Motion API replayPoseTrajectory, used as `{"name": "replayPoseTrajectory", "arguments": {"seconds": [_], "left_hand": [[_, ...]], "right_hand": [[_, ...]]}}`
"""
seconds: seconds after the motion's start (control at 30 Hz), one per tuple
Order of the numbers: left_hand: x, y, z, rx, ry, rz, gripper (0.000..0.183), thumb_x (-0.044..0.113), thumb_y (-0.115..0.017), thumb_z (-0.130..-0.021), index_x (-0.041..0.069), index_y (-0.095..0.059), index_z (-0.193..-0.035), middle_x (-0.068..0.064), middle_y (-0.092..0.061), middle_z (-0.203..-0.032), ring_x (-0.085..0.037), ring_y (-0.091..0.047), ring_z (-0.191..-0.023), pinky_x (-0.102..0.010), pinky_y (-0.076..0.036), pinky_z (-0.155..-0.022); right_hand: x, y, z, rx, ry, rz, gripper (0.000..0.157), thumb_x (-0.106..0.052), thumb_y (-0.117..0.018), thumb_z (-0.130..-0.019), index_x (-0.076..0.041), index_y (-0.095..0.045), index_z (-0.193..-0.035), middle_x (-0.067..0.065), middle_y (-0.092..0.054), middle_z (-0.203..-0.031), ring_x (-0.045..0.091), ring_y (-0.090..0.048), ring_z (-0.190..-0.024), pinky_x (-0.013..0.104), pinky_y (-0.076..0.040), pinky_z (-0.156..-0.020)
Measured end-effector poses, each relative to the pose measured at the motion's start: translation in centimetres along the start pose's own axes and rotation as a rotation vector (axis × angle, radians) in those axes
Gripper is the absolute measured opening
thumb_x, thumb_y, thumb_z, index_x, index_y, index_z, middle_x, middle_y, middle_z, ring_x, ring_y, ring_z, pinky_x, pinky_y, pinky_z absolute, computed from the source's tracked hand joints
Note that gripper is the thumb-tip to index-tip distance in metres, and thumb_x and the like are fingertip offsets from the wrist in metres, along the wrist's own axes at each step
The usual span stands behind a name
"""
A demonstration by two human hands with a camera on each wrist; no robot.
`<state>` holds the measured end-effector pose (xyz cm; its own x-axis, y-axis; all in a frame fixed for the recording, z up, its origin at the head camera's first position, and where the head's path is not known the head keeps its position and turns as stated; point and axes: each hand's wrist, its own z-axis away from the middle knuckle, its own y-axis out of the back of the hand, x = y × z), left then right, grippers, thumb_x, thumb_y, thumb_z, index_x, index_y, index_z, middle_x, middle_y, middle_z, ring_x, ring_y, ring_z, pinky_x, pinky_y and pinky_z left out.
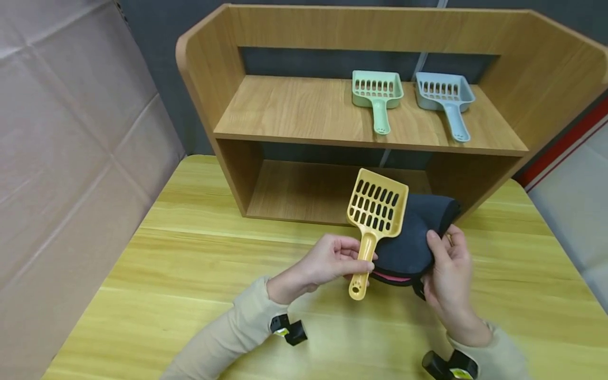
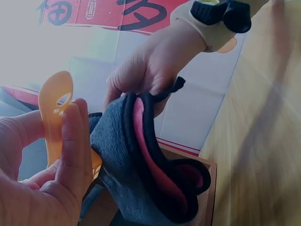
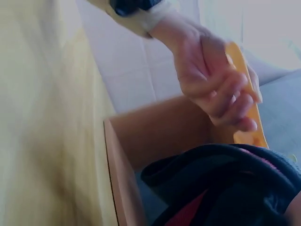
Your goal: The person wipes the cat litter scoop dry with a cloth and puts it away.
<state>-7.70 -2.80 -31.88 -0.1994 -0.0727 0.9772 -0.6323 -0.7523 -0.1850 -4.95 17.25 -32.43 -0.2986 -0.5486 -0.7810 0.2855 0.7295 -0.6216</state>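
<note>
My left hand (image 1: 330,264) pinches the handle of a yellow litter scoop (image 1: 377,203), its slotted head pointing up and away. In the left wrist view the scoop's handle (image 2: 57,94) sits between thumb and fingers. My right hand (image 1: 448,274) grips a dark blue cloth piece (image 1: 410,237) with black edging, the thumb on its top face. The left wrist view shows a pink lining (image 2: 157,165) inside its gaping edge; its exact kind is unclear. In the head view the scoop's head overlaps the cloth's left side. Both things are held above the table.
A wooden two-tier shelf (image 1: 304,142) stands at the back of the yellow wood-grain table (image 1: 190,264). On its upper board lie a green litter scoop (image 1: 381,111) and a blue litter scoop (image 1: 453,113), handles forward. A pale draped sheet (image 1: 71,132) hangs at the left.
</note>
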Motion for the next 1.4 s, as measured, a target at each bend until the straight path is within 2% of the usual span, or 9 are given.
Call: {"name": "replayPoseTrajectory", "arguments": {"seconds": [0.1, 0.33, 0.43, 0.57, 0.7, 0.77, 0.93, 1.2, 1.4], "left_hand": [[0.0, 0.0, 0.1, 0.002, 0.001, -0.005, 0.023, -0.007, -0.063, -0.083, -0.016, -0.06, -0.104, -0.018, -0.068, -0.081, -0.012, -0.065, -0.061, -0.026, -0.054, -0.059], [0.2, -0.4, 0.7, -0.057, -0.014, -0.045, 0.023, -0.008, -0.063, -0.083, -0.019, -0.058, -0.102, -0.024, -0.067, -0.084, -0.006, -0.062, -0.062, -0.019, -0.05, -0.055], [0.7, -0.2, 1.4, -0.069, -0.018, -0.068, 0.023, -0.007, -0.063, -0.083, -0.018, -0.059, -0.103, -0.024, -0.068, -0.085, -0.005, -0.062, -0.063, -0.018, -0.049, -0.055], [1.7, 0.5, 2.6, -0.058, -0.017, -0.053, 0.025, -0.006, -0.063, -0.084, -0.016, -0.059, -0.107, -0.016, -0.068, -0.081, -0.008, -0.064, -0.064, -0.021, -0.051, -0.057], [2.9, 1.6, 3.9, 0.004, -0.051, -0.076, 0.028, -0.005, -0.063, -0.083, -0.016, -0.059, -0.109, -0.011, -0.068, -0.081, -0.008, -0.063, -0.065, -0.021, -0.051, -0.057], [3.6, 2.1, 4.3, 0.046, -0.075, -0.104, 0.029, -0.006, -0.063, -0.083, -0.017, -0.058, -0.109, -0.013, -0.069, -0.085, -0.007, -0.062, -0.066, -0.021, -0.051, -0.057], [5.9, 3.2, 5.0, 0.151, -0.111, -0.155, 0.027, -0.006, -0.063, -0.082, -0.018, -0.059, -0.107, -0.011, -0.069, -0.082, -0.008, -0.062, -0.065, -0.024, -0.053, -0.058], [9.3, 5.6, 4.2, 0.297, -0.133, -0.189, 0.028, -0.005, -0.065, -0.082, -0.015, -0.062, -0.107, -0.001, -0.068, -0.078, -0.008, -0.062, -0.065, -0.029, -0.056, -0.062], [11.5, 7.1, 3.0, 0.398, -0.143, -0.191, 0.026, -0.002, -0.066, -0.082, -0.014, -0.062, -0.105, 0.003, -0.067, -0.073, -0.008, -0.062, -0.065, -0.028, -0.056, -0.064]], "right_hand": [[0.0, -0.1, 0.0, -0.005, 0.014, -0.004, 0.016, 0.004, -0.05, -0.093, 0.001, -0.051, -0.108, 0.012, -0.065, -0.102, 0.02, -0.069, -0.081, 0.03, -0.056, -0.063], [-1.2, 0.1, -2.1, 0.074, 0.054, -0.145, 0.019, 0.006, -0.054, -0.09, 0.005, -0.051, -0.11, 0.017, -0.061, -0.102, 0.022, -0.067, -0.081, 0.029, -0.056, -0.064], [-1.6, 0.5, -2.5, 0.093, 0.073, -0.195, 0.018, 0.008, -0.053, -0.09, 0.006, -0.051, -0.108, 0.018, -0.061, -0.101, 0.024, -0.068, -0.08, 0.03, -0.056, -0.063], [-2.2, 1.2, -2.8, 0.068, 0.071, -0.251, 0.016, 0.01, -0.05, -0.09, 0.008, -0.051, -0.106, 0.019, -0.062, -0.097, 0.026, -0.067, -0.077, 0.032, -0.057, -0.061], [-2.8, 1.9, -2.9, 0.063, 0.076, -0.305, 0.015, 0.012, -0.048, -0.09, 0.009, -0.051, -0.105, 0.021, -0.063, -0.095, 0.028, -0.068, -0.075, 0.034, -0.057, -0.059], [-3.0, 2.1, -2.9, 0.075, 0.093, -0.323, 0.015, 0.014, -0.048, -0.09, 0.01, -0.051, -0.105, 0.022, -0.063, -0.095, 0.029, -0.068, -0.076, 0.034, -0.057, -0.059], [-3.7, 2.8, -3.0, 0.079, 0.103, -0.342, 0.017, 0.014, -0.046, -0.09, 0.01, -0.051, -0.106, 0.023, -0.064, -0.097, 0.03, -0.068, -0.077, 0.036, -0.056, -0.059], [-4.7, 3.7, -2.7, 0.015, 0.09, -0.373, 0.022, 0.014, -0.042, -0.092, 0.01, -0.049, -0.113, 0.023, -0.061, -0.106, 0.032, -0.067, -0.087, 0.039, -0.056, -0.066], [-5.0, 4.1, -2.4, 0.013, 0.104, -0.352, 0.024, 0.013, -0.043, -0.092, 0.01, -0.047, -0.115, 0.023, -0.057, -0.113, 0.032, -0.065, -0.094, 0.04, -0.054, -0.07]]}}
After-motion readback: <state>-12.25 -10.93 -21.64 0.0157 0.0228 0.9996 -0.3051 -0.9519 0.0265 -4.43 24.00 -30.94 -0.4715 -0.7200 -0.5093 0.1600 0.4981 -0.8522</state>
